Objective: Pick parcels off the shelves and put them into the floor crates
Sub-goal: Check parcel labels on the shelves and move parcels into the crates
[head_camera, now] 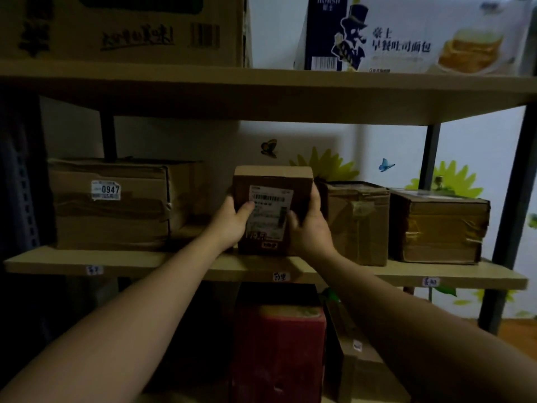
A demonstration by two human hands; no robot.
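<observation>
A small brown cardboard parcel [271, 184] with a white shipping label stands on the middle shelf [174, 264], near its front edge. My left hand [232, 221] grips its left side, thumb lying across the label. My right hand [309, 225] grips its right side, fingers wrapped round the edge and thumb on the front. Whether the parcel's base still touches the shelf board I cannot tell. No floor crate is in view.
On the same shelf sit a large taped box marked 0947 [116, 203] at left and two taped boxes [360, 222] [440, 226] at right. The top shelf holds a big carton [125, 27] and a bread box [412, 33]. Below stands a red box [279, 350].
</observation>
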